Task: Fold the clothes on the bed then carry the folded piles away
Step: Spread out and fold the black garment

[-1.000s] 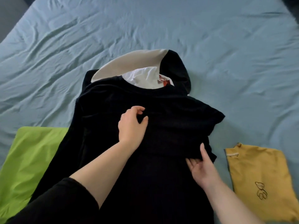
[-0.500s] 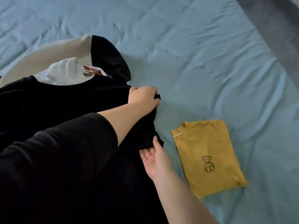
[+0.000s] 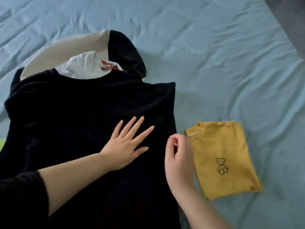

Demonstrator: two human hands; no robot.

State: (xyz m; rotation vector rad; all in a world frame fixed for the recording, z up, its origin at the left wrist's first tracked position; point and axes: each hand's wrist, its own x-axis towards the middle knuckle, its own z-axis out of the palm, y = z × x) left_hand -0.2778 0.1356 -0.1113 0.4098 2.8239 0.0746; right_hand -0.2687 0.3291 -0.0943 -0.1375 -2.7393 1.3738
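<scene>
Black top spread on the bed, left hand flat on it

Black top (image 3: 82,113) lay spread on the blue bed sheet (image 3: 214,55), neckline away from the person. Its right edge ran straight, as if folded inward. Left hand (image 3: 127,142) rested palm down on the middle of the top, fingers straight and fanned apart. A dark sleeve (image 3: 21,200) covered that forearm's upper part. Right hand (image 3: 179,156) was raised just beside the top's right edge, fingers curled in with thumb close to forefinger; nothing visible in its grip. Yellow shirt (image 3: 222,156) with a small bear outline lay folded on the sheet just right of the top, partly behind the right hand. Beyond the neckline lay a black-and-cream hooded garment (image 3: 122,47), with a crumpled white garment (image 3: 84,65) with red print on it.
</scene>
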